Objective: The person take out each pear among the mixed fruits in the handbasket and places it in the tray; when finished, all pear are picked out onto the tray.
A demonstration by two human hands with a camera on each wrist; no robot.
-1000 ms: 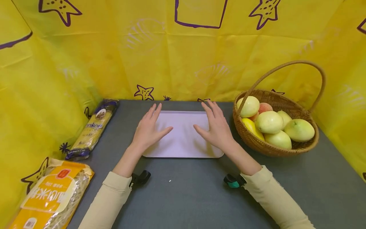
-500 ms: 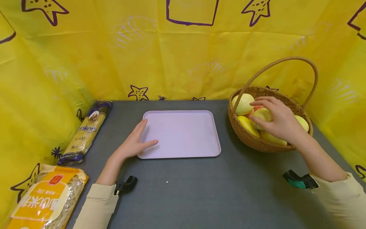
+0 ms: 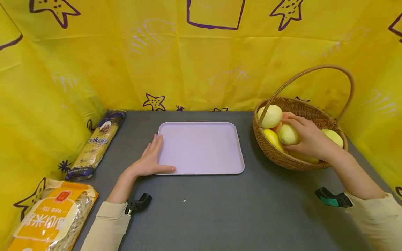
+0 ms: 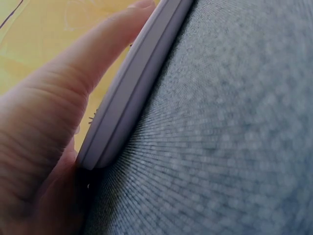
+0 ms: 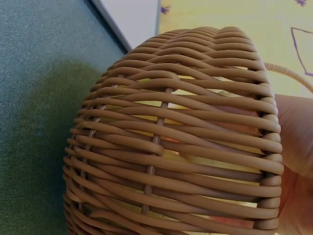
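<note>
Yellow cloth (image 3: 201,62), creased in places and printed with purple-outlined starfish (image 3: 154,102) and pale ribbed shapes (image 3: 150,38), hangs in front of me and along both sides. Under soft light, my grey table (image 3: 220,212) runs back to the cloth, a white speck (image 3: 184,201) on its surface.

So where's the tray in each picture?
Head: the tray lies in the middle, with the left hand at its left side.
Left wrist: the tray shows only its side, a pale bar slanting from the top down toward the lower left.
Right wrist: just a bit of the tray shows at the top, behind the basket.
Shared landmark: the yellow cloth.
</note>
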